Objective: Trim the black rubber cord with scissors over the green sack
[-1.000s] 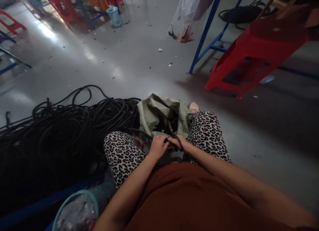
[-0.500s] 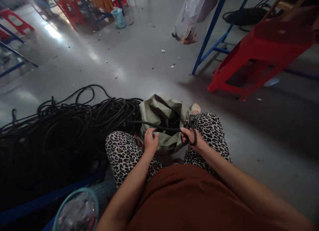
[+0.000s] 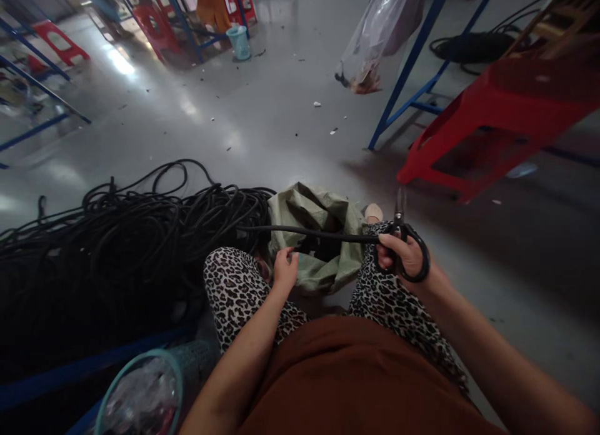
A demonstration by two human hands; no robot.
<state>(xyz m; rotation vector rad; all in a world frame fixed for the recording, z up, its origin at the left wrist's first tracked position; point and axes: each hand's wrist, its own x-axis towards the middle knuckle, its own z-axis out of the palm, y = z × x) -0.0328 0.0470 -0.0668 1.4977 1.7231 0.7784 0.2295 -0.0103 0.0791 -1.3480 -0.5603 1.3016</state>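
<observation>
My right hand is closed round black-handled scissors, blades pointing away from me, and also pinches the end of a black cord. The cord runs taut to the left, over the mouth of a green woven sack, into a tangled heap of black cord. My left hand is at the near side of the sack, just below the cord. Its fingers are slightly bent and apart from the thumb, with nothing visible in them. Dark contents inside the sack are hard to make out.
A red plastic stool stands at right beside a blue metal frame. A clear plastic bag hangs there. Near my left arm is a turquoise basket of clear plastic scraps. More red stools stand in the far left background.
My right hand has moved right with the scissors and cord end, drawing a longer stretch of cord across the sack. My left hand has stayed almost in place, now slightly farther below the cord.
</observation>
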